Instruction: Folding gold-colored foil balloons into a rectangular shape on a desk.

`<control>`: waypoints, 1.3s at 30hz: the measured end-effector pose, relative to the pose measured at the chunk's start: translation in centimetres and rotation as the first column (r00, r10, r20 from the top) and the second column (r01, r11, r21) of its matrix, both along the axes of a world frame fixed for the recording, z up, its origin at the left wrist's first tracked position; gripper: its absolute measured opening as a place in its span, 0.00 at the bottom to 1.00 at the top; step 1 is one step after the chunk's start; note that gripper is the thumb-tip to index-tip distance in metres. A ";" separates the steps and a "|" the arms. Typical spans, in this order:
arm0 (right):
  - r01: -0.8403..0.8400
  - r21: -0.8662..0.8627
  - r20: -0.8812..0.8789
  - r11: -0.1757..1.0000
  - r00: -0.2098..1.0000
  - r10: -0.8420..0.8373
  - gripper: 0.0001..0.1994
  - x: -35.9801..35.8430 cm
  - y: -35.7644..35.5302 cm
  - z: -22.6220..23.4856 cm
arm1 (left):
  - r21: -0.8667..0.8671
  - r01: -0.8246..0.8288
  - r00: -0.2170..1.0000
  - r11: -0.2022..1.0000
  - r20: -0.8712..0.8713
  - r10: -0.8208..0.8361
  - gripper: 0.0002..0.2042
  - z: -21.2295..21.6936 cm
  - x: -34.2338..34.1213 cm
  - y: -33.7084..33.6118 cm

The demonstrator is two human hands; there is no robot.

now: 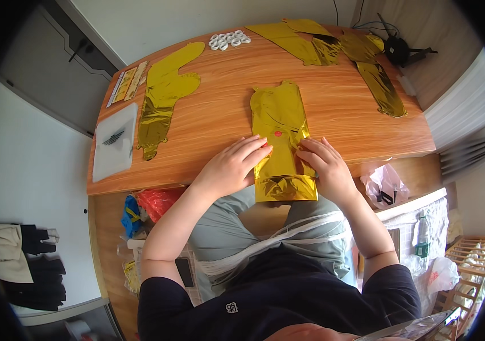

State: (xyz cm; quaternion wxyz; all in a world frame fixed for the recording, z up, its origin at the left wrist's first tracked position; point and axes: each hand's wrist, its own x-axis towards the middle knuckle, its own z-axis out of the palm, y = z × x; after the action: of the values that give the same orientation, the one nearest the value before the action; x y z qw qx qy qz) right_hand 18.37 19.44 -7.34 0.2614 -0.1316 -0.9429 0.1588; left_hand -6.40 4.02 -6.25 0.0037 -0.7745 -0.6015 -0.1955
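Observation:
A flat gold foil balloon (281, 113) lies folded lengthwise in front of me, its near end out past the table's front edge. A small red spot shows on its middle. My left hand (234, 165) grips its left side, fingers bent over the edge. On the opposite side my right hand (327, 166) holds the other edge, its fingertips pressed on the foil. Both thumbs are mostly hidden. Another uninflated gold foil balloon (162, 96) is spread out at the left. More gold foil balloons (305, 46) lie at the back right, one of them (382, 85) reaching down the table's right side.
The wooden table (219, 108) bears several white ribbon rolls (230, 40) at the back, a clear plastic bag (114, 139) with dark thin pieces at left, and flat packets (127, 84). A black device (399, 50) with cables stands back right. A pink bag (384, 184) sits below, right.

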 end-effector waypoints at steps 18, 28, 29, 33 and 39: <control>-0.143 0.106 -0.072 0.984 0.986 0.151 0.16 0.4 1.6 0.0 | 0.069 -0.006 1.000 0.998 0.010 0.006 0.25 -0.6 -0.4 -0.4; -0.154 0.084 -0.088 0.985 0.983 0.161 0.15 -0.1 1.6 -0.1 | 0.049 0.010 0.996 0.999 0.086 -0.014 0.24 -0.3 -0.5 -0.4; -0.156 0.138 -0.092 0.978 0.981 0.169 0.15 -0.2 1.7 0.0 | 0.048 0.010 0.996 0.999 0.087 -0.015 0.24 -0.2 -0.4 -0.4; -0.173 0.153 -0.099 0.973 0.977 0.189 0.16 -0.2 1.8 -0.2 | 0.060 0.003 1.000 0.998 0.010 -0.003 0.27 0.1 0.0 -0.6; -0.161 0.083 -0.090 0.984 0.982 0.168 0.15 -0.2 1.5 0.0 | 0.051 -0.011 1.000 0.999 0.006 0.011 0.27 0.0 0.0 -0.6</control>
State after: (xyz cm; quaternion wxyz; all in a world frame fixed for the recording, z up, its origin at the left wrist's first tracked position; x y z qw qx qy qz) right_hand 18.16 20.90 -7.37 0.2974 -0.0354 -0.9422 0.1502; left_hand -6.36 3.42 -6.26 0.0227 -0.7704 -0.6005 -0.2129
